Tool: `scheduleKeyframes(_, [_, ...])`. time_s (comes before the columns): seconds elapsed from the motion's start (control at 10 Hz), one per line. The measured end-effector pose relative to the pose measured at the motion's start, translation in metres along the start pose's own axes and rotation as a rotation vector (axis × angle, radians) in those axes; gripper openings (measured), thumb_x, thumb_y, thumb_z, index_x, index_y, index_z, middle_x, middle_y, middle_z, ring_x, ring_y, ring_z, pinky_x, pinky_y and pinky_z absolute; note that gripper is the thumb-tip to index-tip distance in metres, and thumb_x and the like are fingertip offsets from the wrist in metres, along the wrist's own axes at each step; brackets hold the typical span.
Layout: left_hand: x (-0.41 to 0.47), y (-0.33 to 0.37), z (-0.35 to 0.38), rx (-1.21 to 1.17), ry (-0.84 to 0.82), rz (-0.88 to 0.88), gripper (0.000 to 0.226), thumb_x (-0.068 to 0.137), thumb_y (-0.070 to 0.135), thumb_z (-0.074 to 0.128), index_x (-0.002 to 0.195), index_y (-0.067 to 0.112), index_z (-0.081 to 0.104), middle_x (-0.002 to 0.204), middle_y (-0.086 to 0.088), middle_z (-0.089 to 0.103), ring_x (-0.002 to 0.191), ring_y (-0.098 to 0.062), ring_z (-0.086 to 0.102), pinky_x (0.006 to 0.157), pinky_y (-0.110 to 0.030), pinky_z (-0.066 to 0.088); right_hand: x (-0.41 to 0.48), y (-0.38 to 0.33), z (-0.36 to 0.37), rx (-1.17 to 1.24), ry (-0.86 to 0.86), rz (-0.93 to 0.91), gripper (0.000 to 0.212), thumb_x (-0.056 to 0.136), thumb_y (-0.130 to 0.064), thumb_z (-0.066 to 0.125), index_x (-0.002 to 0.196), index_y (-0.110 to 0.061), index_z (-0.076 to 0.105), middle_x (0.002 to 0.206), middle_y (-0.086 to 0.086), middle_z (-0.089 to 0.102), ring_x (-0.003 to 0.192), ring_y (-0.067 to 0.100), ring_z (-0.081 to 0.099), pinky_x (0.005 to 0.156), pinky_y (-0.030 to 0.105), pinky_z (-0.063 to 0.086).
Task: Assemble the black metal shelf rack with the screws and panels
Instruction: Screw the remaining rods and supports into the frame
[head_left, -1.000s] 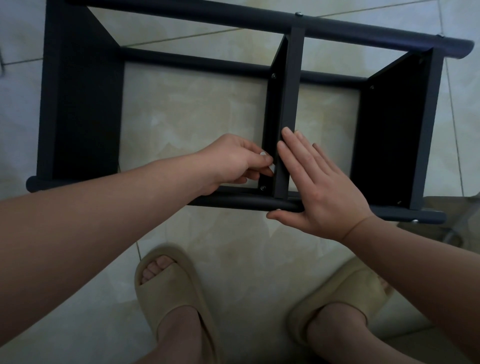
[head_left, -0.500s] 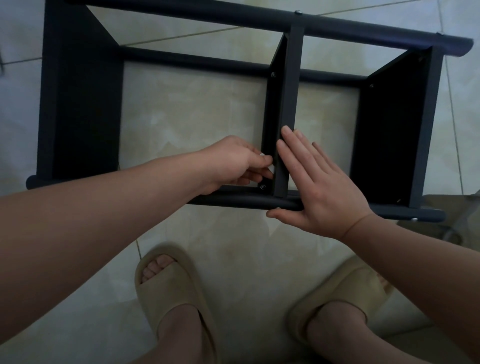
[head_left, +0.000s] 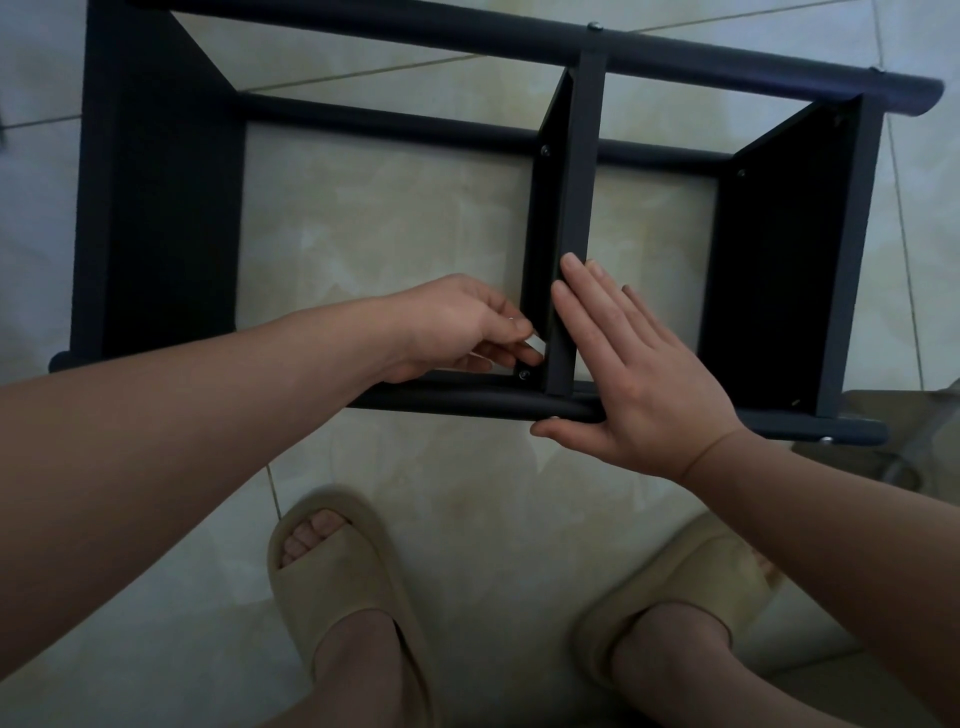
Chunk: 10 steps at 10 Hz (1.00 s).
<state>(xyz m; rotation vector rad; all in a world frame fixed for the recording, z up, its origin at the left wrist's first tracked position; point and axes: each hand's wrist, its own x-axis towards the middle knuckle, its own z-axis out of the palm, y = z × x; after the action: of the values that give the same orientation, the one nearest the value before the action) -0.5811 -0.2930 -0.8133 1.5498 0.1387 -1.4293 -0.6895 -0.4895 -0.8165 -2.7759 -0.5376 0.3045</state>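
The black metal shelf rack (head_left: 467, 401) lies on its side on the tiled floor, with a left panel (head_left: 161, 208), a middle panel (head_left: 584, 182) and a right panel (head_left: 789, 260) between round tubes. My left hand (head_left: 457, 327) pinches a small silvery tool (head_left: 536, 344) just above a screw (head_left: 523, 374) at the near foot of the middle panel. My right hand (head_left: 639, 384) is flat and open against the middle panel's right side, with its thumb under the near tube.
My two feet in beige slippers (head_left: 337, 571) (head_left: 691, 587) stand on the pale tiles just in front of the rack. A dim, glassy object (head_left: 914, 431) sits at the right edge, beyond the rack's end.
My left fingers have shifted slightly at the screw, and the silvery tool shows between them again. The right hand and the rack stay as they were.
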Motion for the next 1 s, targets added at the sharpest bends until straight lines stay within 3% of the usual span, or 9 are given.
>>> scheduleKeyframes(0.6, [-0.01, -0.001, -0.013, 0.269, -0.113, 0.03, 0.008, 0.099, 0.014, 0.058, 0.099, 0.016, 0.066, 0.097, 0.005, 0.076, 0.09, -0.002, 0.066, 0.091, -0.032, 0.047, 0.0, -0.001, -0.001, -0.007, -0.009, 0.003, 0.104, 0.092, -0.073, 0.05, 0.16, 0.0, 0.019, 0.169, 0.015, 0.009, 0.157, 0.03, 0.01, 0.121, 0.057, 0.028])
scheduleKeyframes(0.8, [-0.01, -0.003, -0.011, 0.321, -0.115, 0.057, 0.011, 0.097, 0.011, 0.06, 0.094, 0.016, 0.069, 0.086, 0.011, 0.074, 0.079, -0.002, 0.062, 0.082, -0.024, 0.047, 0.0, -0.001, -0.002, -0.014, -0.022, 0.009, 0.104, 0.092, -0.073, 0.05, 0.16, -0.001, 0.019, 0.17, 0.015, 0.009, 0.157, 0.03, 0.009, 0.121, 0.057, 0.027])
scheduleKeyframes(1.0, [-0.013, -0.007, -0.006, 0.335, -0.076, 0.075, 0.014, 0.096, 0.008, 0.062, 0.086, 0.014, 0.068, 0.069, 0.007, 0.067, 0.066, -0.008, 0.059, 0.068, -0.019, 0.047, -0.001, 0.0, -0.001, -0.002, -0.018, 0.0, 0.104, 0.092, -0.073, 0.048, 0.161, -0.002, 0.017, 0.17, 0.013, 0.007, 0.158, 0.029, 0.008, 0.122, 0.057, 0.025])
